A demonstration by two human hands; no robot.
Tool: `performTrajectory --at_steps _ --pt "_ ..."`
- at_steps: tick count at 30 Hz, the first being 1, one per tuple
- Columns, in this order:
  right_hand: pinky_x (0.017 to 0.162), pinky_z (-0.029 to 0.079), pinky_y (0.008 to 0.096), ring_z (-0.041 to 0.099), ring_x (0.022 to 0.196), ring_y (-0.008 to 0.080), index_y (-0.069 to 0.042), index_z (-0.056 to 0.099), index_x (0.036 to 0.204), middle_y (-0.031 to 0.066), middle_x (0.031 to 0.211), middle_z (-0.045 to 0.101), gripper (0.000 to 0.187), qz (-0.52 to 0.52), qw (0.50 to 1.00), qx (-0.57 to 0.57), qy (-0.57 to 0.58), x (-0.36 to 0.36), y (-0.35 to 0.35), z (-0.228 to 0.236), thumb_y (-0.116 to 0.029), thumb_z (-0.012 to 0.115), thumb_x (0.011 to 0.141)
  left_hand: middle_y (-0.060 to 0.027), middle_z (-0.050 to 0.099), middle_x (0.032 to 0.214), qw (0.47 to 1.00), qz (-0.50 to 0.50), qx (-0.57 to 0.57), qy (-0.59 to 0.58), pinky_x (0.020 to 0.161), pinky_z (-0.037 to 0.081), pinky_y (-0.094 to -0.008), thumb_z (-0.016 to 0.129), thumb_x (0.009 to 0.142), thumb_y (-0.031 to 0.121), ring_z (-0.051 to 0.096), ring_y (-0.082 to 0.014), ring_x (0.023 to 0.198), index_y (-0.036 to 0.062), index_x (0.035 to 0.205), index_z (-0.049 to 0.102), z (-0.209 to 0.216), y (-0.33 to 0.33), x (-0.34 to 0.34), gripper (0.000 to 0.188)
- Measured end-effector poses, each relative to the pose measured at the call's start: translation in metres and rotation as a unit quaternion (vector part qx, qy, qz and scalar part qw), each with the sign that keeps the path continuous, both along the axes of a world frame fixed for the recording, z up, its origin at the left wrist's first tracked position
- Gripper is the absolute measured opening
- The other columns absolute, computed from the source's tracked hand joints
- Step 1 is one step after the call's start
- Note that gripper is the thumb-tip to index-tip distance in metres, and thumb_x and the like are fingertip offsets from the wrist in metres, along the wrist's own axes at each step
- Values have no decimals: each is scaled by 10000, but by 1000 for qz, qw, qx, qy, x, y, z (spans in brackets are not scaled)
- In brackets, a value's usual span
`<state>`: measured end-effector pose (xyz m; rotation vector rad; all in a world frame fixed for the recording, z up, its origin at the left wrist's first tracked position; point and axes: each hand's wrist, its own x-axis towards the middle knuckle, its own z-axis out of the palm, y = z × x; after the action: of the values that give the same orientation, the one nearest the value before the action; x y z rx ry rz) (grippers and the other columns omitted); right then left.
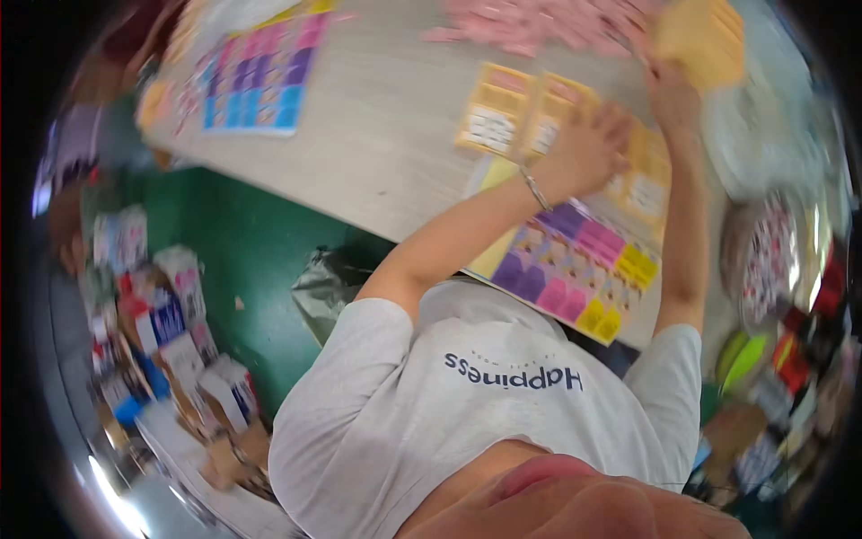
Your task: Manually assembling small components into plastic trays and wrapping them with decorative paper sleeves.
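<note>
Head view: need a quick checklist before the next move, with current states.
1. Left hand over the row of yellow cards: ok.
2. Whole row uncovered: not ok, the left hand hides part.
3. Right hand at the yellow stack: ok.
4. Right-hand grip firm: cannot tell, blurred.
5. Pink pieces on the table: ok, loosely piled beyond the cards.
6. Coloured sheet between cards and shirt: ok.

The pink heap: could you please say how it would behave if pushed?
The pink heap would probably scatter, since its many pieces seem to lie loose. Each piece looks small and flat, so probably light and unlikely to roll.
</note>
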<state>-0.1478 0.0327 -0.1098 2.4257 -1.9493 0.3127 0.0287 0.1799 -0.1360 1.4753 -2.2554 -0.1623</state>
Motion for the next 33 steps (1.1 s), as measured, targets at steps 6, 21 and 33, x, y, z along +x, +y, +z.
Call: performTrajectory --at_steps 6,21,33 --pt "746 543 412 666 892 300 -119 688 970 84 931 677 162 124 990 -43 -52 -83 79 17 -271 635 951 -99 410 1558 999 -39 2 3 1192 149 -607 612 884 567 304 -290 1477 71 1474 453 -13 1 -19 787" --pt "720 591 409 715 887 327 -87 708 1044 170 1033 696 220 -114 989 -17 92 51 -55 -33 -159 526 944 -133 374 1576 992 -112 9 -61 1184 146 -633 580 930 523 256 -348 1497 51 1476 447 9 -1 -70 733" --pt "761 594 445 722 978 349 -45 728 1101 193 1169 684 297 10 996 77 -32 -14 9 -11 -193 526 942 -144 405 1552 988 -148 39 -36 1199 117 -605 557 936 542 275 -335 1492 39 1498 411 -1 12 -73 768"
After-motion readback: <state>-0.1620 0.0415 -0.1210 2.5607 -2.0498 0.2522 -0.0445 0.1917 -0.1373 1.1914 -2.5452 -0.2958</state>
